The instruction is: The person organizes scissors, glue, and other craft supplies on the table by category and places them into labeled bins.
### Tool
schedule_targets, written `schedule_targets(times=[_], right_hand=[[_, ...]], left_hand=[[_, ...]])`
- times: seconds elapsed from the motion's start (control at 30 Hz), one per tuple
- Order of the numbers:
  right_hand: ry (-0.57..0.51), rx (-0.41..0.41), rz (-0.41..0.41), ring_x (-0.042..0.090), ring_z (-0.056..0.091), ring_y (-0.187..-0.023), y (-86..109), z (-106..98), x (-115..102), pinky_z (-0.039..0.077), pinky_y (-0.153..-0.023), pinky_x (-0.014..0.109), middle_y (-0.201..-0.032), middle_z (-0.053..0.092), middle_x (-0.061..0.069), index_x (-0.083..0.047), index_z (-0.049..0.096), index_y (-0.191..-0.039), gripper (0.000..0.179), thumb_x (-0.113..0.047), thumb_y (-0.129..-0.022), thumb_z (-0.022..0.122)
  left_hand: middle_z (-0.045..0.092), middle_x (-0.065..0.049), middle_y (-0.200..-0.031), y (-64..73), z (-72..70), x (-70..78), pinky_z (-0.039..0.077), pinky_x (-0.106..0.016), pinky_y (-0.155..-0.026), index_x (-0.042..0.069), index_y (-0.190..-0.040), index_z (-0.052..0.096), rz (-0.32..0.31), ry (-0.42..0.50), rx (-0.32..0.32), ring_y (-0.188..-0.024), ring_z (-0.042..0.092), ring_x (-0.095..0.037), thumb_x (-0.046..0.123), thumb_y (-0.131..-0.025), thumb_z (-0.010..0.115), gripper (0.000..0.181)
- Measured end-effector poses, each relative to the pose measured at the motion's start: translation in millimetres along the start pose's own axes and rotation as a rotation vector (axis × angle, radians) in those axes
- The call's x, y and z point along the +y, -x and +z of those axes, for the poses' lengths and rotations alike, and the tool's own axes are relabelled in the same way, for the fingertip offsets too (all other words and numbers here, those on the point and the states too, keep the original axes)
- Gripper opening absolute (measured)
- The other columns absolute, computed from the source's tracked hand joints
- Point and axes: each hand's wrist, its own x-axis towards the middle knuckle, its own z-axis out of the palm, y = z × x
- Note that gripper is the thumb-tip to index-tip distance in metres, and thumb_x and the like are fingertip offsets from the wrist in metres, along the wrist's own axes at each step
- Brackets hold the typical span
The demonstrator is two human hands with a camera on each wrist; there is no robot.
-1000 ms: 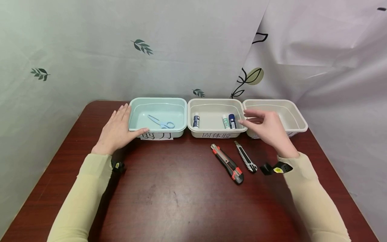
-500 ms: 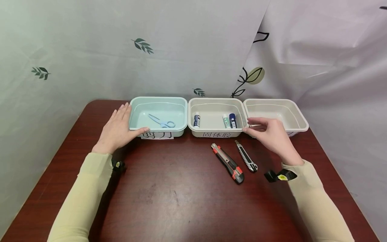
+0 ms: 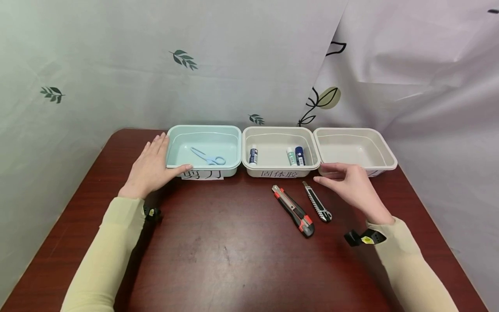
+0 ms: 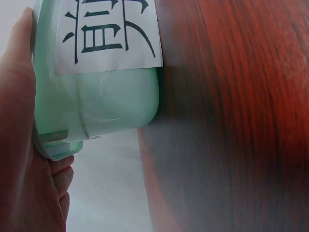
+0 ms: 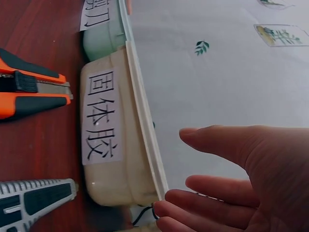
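Observation:
My left hand (image 3: pixel 150 169) rests at the left end of the light green bin (image 3: pixel 181 128), fingers along its side and thumb over the front rim. In that bin lies a pair of light blue scissors (image 3: pixel 210 159). Fingers apart from the thumb and holding nothing, my right hand (image 3: pixel 351 182) hovers by the front left corner of the right beige bin (image 3: pixel 383 147). Nearest to it on the table is a grey and black utility knife (image 3: pixel 317 203). Left of that lies a red and black utility knife (image 3: pixel 294 212); both knives also show in the right wrist view.
The middle beige bin (image 3: pixel 269 167) holds a blue and white glue stick (image 3: pixel 253 155), a green and white glue stick (image 3: pixel 291 157) and a dark blue glue stick (image 3: pixel 299 156). Paper labels are on the bin fronts. A patterned cloth (image 3: pixel 234 65) hangs behind the dark red table (image 3: pixel 218 260).
My right hand has moved back toward me and slightly right, from over the edge between the two beige bins to in front of the right one. The left hand stays put.

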Motion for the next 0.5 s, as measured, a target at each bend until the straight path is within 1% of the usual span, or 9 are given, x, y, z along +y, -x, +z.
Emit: schedule_targets(times=[0.2,0.37,0.43,0.5], right_hand=[[0.037,-0.012,-0.001,0.026,0.074,-0.093,4.4,5,7,0.054,-0.074,0.012,-0.115,0.073,0.014,-0.001,0.073,-0.122,0.044,-0.027,-0.088,0.083],[0.079,-0.014,0.004,0.022,0.075,-0.088,8.3,11,14,0.053,-0.074,0.012,-0.109,0.075,0.014,-0.001,0.073,-0.122,0.047,-0.029,-0.086,0.085],[0.094,-0.018,0.014,0.020,0.075,-0.087,10.2,13,18,0.054,-0.074,0.014,-0.107,0.075,0.014,-0.001,0.073,-0.122,0.049,-0.030,-0.085,0.085],[0.105,-0.027,0.024,0.019,0.075,-0.087,11.9,16,21,0.056,-0.075,0.019,-0.107,0.075,0.014,0.000,0.073,-0.122,0.049,-0.030,-0.085,0.086]], left_hand=[[0.017,-0.027,-0.164,-0.1,0.6,-1.1,0.003,-0.045,-0.125,-0.007,-0.159,0.015,0.000,0.001,0.001,-0.153,0.013,-0.038,0.074,-0.087,0.061,0.118],[0.016,-0.026,-0.165,-0.3,0.3,-0.8,0.003,-0.045,-0.125,-0.007,-0.159,0.015,-0.002,0.003,0.001,-0.152,0.014,-0.039,0.074,-0.087,0.061,0.118],[0.016,-0.026,-0.165,-0.4,0.1,-0.7,0.003,-0.045,-0.125,-0.007,-0.159,0.015,-0.003,0.003,0.000,-0.152,0.013,-0.038,0.074,-0.087,0.061,0.118],[0.015,-0.026,-0.165,-0.4,0.0,-0.7,0.003,-0.045,-0.125,-0.007,-0.159,0.015,-0.004,0.002,-0.003,-0.153,0.013,-0.038,0.074,-0.087,0.061,0.118]])
